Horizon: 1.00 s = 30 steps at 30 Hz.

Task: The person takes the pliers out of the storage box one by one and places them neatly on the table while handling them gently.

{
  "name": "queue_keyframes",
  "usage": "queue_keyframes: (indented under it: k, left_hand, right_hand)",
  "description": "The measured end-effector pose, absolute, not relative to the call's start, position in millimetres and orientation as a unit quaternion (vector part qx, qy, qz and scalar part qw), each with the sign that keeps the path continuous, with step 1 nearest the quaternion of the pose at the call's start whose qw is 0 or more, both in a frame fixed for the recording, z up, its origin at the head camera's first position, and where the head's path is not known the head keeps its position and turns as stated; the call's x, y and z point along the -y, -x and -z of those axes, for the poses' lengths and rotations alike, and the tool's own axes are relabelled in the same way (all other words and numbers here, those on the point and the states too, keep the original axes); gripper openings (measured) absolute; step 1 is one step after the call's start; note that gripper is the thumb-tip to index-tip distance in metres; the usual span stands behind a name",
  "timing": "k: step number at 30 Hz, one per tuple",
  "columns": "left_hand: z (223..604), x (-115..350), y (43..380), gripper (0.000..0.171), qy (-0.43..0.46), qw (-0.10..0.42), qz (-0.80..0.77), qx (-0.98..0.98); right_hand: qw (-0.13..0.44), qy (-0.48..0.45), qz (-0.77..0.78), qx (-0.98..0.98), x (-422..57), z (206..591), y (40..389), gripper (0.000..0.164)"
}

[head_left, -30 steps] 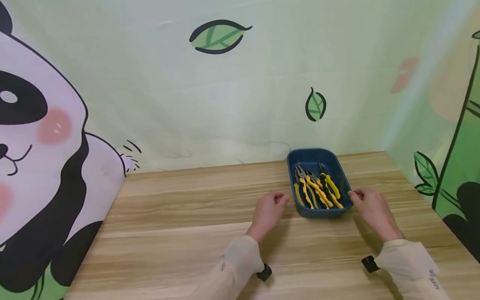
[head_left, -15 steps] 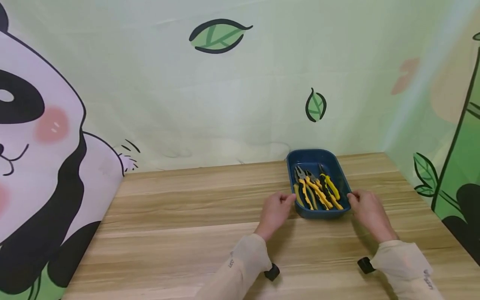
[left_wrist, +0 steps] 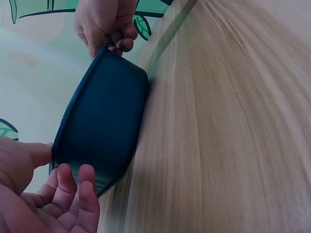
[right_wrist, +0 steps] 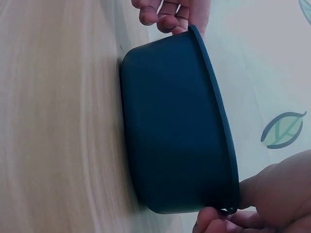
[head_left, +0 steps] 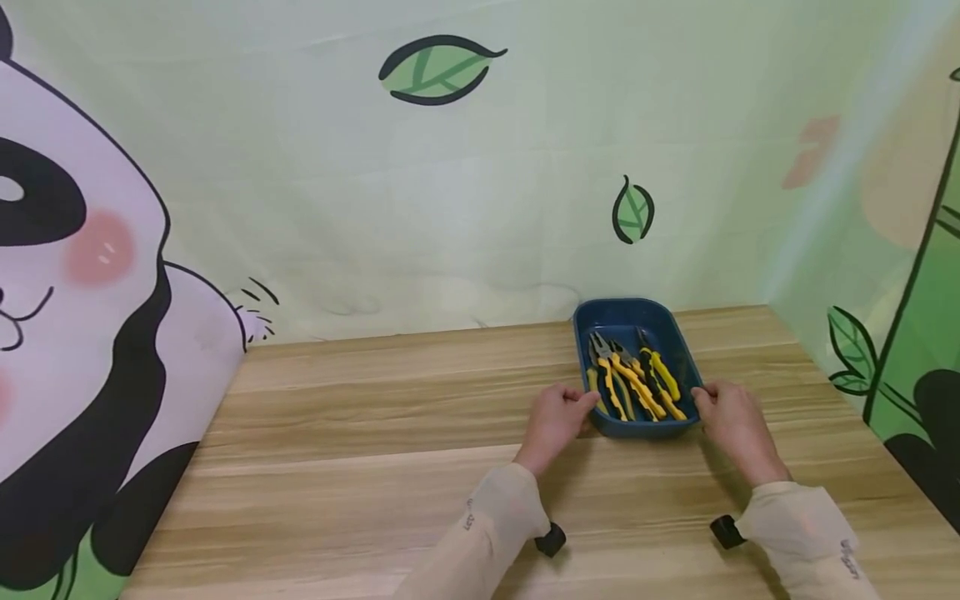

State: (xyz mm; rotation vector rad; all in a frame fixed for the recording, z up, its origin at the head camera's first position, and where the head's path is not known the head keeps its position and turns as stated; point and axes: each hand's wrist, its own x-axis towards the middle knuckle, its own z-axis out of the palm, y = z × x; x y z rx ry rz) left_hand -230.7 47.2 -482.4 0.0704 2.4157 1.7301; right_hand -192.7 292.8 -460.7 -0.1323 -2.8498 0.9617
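Note:
A blue plastic bin (head_left: 651,428) stands on the table at the far right, with several pliers (head_left: 637,385) with yellow handles lying inside it. My left hand (head_left: 553,423) pinches the bin's rim near its front left corner; the left wrist view shows the thumb at the rim and the fingers bent against the outer wall. At the front right corner my right hand (head_left: 735,429) grips the rim between thumb and fingers, seen from below in the right wrist view beside the bin's outer wall (right_wrist: 170,121). The wrist views do not show the pliers.
The wood-grain table (head_left: 360,417) stretches left and forward of the bin. A cloth backdrop (head_left: 480,183) printed with leaves and a panda rises right behind the bin and along both sides.
My left hand has moved right, from beside the bin onto its front left rim. My right hand has shifted slightly left along the rim. The bin has barely moved.

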Motion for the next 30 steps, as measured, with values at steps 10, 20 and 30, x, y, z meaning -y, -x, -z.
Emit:
queue_keyframes:
  k: [10,20,30]
  left_hand:
    - [478.2,-53.5,231.9,0.014,-0.002,0.095,-0.633,-0.768]
    - [475.7,-57.2,232.2,0.014,0.018,0.113,-0.652,-0.750]
    - [473.9,-54.8,231.3,0.022,0.015,0.118,-0.662,-0.740]
  right_hand:
    - [0.076,0.049,-0.313,0.946,-294.1,463.5,192.9,0.039]
    - [0.075,0.041,-0.304,0.949,-295.7,466.0,194.1,0.035]
    - [0.055,0.042,-0.317,0.946,-292.7,466.0,192.8,0.032]
